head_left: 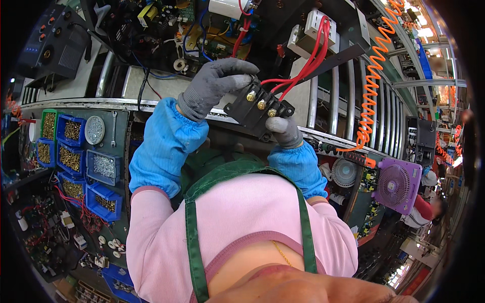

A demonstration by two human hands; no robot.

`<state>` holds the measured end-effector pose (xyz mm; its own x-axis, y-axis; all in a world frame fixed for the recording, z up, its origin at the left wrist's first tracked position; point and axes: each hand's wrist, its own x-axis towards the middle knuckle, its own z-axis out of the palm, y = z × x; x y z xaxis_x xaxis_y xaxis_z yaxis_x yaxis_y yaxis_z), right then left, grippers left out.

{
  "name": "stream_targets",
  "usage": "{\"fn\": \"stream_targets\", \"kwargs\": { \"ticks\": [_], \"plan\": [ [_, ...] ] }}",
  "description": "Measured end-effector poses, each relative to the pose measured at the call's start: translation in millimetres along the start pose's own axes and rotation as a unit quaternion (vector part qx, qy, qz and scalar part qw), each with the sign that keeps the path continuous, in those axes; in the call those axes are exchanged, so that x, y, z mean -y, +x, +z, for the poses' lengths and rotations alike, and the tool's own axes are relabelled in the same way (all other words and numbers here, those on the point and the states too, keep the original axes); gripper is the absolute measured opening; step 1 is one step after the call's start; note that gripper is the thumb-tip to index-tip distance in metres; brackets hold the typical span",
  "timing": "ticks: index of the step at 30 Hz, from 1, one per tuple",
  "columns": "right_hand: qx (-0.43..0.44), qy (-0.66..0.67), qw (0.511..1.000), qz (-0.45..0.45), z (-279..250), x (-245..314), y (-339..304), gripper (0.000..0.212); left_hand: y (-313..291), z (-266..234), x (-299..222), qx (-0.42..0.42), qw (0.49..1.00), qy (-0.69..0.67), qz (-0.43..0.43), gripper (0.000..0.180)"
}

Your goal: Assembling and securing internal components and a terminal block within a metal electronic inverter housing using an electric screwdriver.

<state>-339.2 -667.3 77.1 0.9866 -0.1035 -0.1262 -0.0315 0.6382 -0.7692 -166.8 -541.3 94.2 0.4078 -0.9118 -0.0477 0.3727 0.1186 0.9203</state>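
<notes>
A black terminal block (pixel 252 112) with three brass studs on top is held between both gloved hands above a roller conveyor. My left hand (pixel 216 82), in a grey glove and blue sleeve cover, curls over the block's upper left end, fingers near the first stud. From below, my right hand (pixel 284 131) pinches the block's lower right corner. Red wires (pixel 309 63) run from the block up to a white connector (pixel 312 31) on an open black chassis (pixel 202 30) full of circuit boards.
Blue bins (pixel 70 159) of brass and silver screws sit at the left, with a round dish of screws (pixel 94 130). Metal conveyor rollers (pixel 348 96) run behind. An orange coiled hose (pixel 376 70) hangs at right above a purple fan (pixel 396 185). A dark unit (pixel 53 45) stands top left.
</notes>
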Motion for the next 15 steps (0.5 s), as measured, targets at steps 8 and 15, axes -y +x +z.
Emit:
{"fn": "stream_targets", "kwargs": {
  "ticks": [8, 15],
  "plan": [
    [0.026, 0.04, 0.999, 0.001, 0.4, -6.4, 1.5, 0.063, 1.0, -1.2, -10.3, 0.027, 0.996, 0.078, 0.018, 0.043],
    [0.046, 0.061, 0.997, -0.015, 15.7, -1.7, 4.4, 0.062, -13.9, -4.5, -13.0, 0.007, 0.999, -0.046, -0.01, 0.042]
  ]
}}
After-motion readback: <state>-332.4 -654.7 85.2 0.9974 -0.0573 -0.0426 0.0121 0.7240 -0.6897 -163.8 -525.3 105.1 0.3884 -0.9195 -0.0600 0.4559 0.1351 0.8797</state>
